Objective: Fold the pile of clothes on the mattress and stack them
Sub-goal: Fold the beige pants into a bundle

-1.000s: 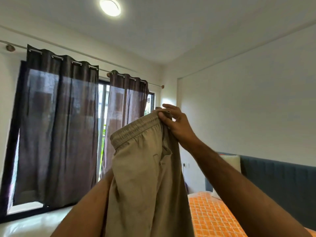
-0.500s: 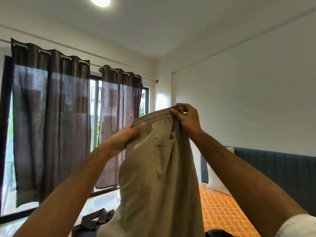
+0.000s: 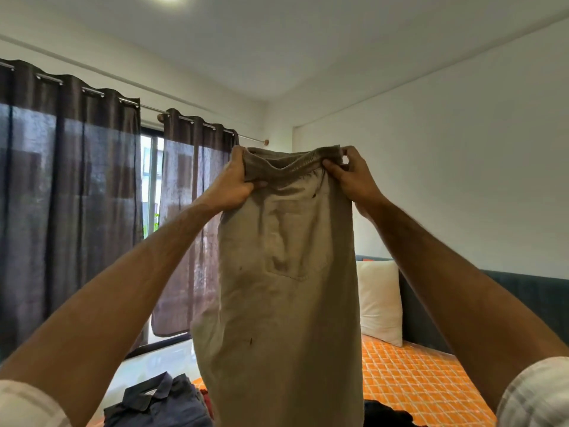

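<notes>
A pair of beige trousers (image 3: 286,288) with an elastic waistband hangs in the air before me, held up by the waistband. My left hand (image 3: 232,183) grips the waistband's left end. My right hand (image 3: 349,174) pinches its right end. A back pocket faces me. The legs hang down and hide part of the mattress (image 3: 425,383), which has an orange checked cover. On the mattress below lie a dark navy collared shirt (image 3: 157,402) at the left and a black garment (image 3: 385,414) at the right.
A white pillow (image 3: 380,300) leans against the dark teal headboard (image 3: 523,300) at the right. Dark curtains (image 3: 67,211) cover a window at the left. A pale glossy floor (image 3: 154,362) lies between mattress and window.
My left hand has moved up from the side of the trousers and taken hold of the waistband. The waistband is now spread between both hands, and my view has tilted downward.
</notes>
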